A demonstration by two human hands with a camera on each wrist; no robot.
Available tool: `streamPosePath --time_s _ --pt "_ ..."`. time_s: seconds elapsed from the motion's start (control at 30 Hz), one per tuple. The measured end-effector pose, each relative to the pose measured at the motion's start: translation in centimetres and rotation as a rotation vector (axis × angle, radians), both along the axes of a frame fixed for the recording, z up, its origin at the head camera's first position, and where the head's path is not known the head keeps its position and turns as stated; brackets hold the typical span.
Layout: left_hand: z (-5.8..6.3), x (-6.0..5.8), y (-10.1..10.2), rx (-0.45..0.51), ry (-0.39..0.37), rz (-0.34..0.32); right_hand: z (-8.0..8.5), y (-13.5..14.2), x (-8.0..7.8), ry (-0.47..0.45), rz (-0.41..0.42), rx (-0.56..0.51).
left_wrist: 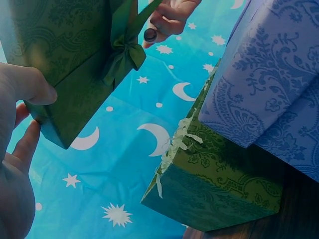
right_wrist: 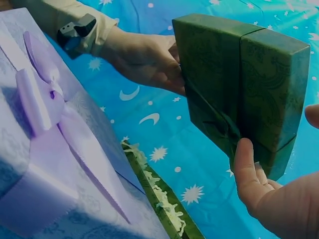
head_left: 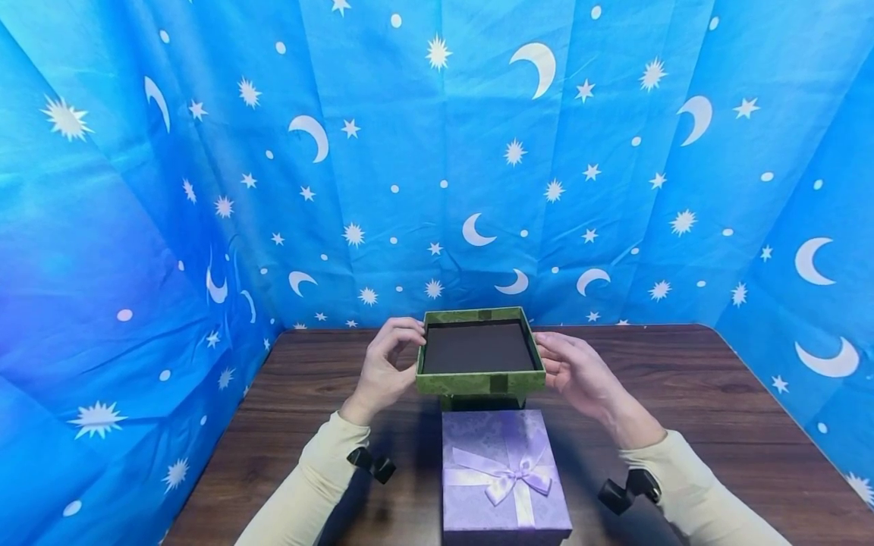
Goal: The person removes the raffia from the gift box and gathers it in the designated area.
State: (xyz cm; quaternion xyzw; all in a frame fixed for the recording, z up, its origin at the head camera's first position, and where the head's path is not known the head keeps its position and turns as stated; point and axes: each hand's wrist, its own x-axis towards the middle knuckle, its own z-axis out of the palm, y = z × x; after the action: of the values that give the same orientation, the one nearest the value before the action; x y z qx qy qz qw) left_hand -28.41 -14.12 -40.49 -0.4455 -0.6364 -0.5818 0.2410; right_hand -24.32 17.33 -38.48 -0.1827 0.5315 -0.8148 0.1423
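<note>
A green gift box lid (head_left: 481, 384) is raised above the table, tilted so its dark inner side faces the head camera. On its left edge my left hand (head_left: 384, 370) grips it between thumb and fingers. My right hand (head_left: 580, 379) holds the opposite edge, its fingertips against the outer face beside a green ribbon bow (left_wrist: 128, 56). Beneath the lid, an uncovered green box (left_wrist: 219, 191) shows pale shredded paper (right_wrist: 167, 204) at its rim; its contents are otherwise hidden. Nearer to me stands a purple gift box (head_left: 471, 444) with a lilac ribbon bow (head_left: 519, 476).
The dark wooden table (head_left: 717, 402) extends to both sides of the boxes. A blue cloth (head_left: 451, 136) printed with white moons and stars hangs behind the table and along both sides. Black wrist cameras sit on both sleeves (head_left: 696, 478).
</note>
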Motion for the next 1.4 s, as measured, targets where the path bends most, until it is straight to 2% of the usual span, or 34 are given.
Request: streamPosePath --time_s 0.13,0.3,0.57,0.7,0.9,1.07,1.2,1.4 --pt "-0.5 -0.3 -0.1 -0.002 -0.004 0.003 -0.1 -0.3 0.1 -0.029 -0.016 -0.033" --pt "-0.6 -0.4 -0.2 -0.006 0.001 0.001 0.1 -0.4 0.3 -0.061 -0.027 -0.072" --pt "-0.7 -0.3 -0.1 -0.024 0.015 0.032 0.6 -0.6 0.4 -0.103 -0.033 -0.061" --pt "-0.2 0.3 0.0 -0.022 0.012 0.042 0.7 -0.7 0.5 -0.131 -0.051 -0.056" --pt "1.2 1.7 0.3 -0.017 0.009 0.038 0.8 -0.7 0.7 -0.155 -0.061 -0.029" --pt "1.4 2.0 0.5 -0.018 0.023 0.041 0.7 -0.5 0.8 -0.155 -0.05 -0.03" --pt "0.9 1.7 0.5 -0.021 0.015 0.041 0.7 -0.4 0.8 -0.155 -0.039 -0.041" --pt "-0.9 0.5 0.3 -0.021 0.003 0.052 0.6 -0.4 0.6 -0.168 -0.041 -0.018"
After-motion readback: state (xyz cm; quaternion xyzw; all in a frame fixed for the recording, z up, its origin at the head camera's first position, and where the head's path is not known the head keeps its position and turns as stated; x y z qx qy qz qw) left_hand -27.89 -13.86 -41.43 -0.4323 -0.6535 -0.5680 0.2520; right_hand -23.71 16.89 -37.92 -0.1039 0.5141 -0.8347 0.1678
